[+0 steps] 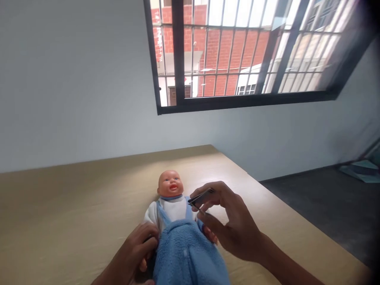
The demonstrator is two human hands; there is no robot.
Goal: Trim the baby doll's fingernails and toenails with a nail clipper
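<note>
Nearest, our L hand (139, 243) curls over the doll's arm on the left side; small plastic fingers show below, but we can't tell if it's gripping. Just right, our R hand (233, 221) pinches a metal nail clipper (202, 196) over the doll's chest, approx. shoulder level. Between them, the doll (179, 235), in blue overalls w/ white top, lies faceup on the wood-tone counter (74, 209), head far. Right: dark floor (308, 202). Farthest: pale wall (74, 79), barred window (225, 101), red-brick bldg. (228, 51) outside.
</note>
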